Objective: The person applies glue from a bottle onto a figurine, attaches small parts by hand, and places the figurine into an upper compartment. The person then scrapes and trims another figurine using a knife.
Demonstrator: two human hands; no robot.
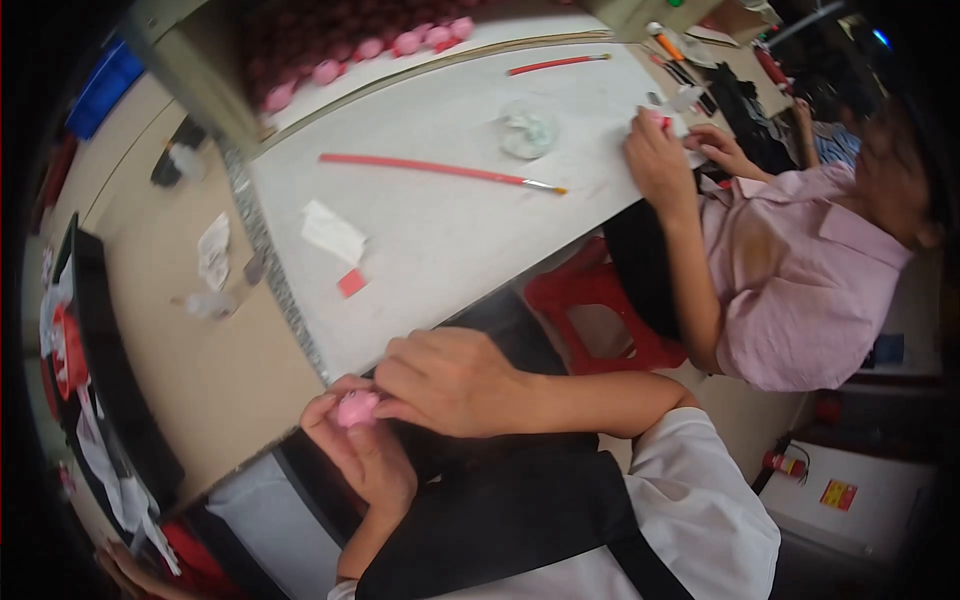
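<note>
Two hands: the left hand [365, 455] and right hand [450, 380] meet at the table's near edge.
Grip: both close on a small pink rounded soft piece [356, 408], left palm cupping it, right fingertips pinching it.
Table: white-topped table [440, 250] just beyond, carrying a long red-handled paintbrush [440, 170], a white paper scrap [333, 232] and a small clear dish [527, 130].
Far edge: a row of pink pieces [400, 43].
Neighbour: a person in a pink shirt [790, 290], hands on the table.

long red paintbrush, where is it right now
In the head view the paintbrush lies on the white table, upper middle, just below the small clear dish.
</note>
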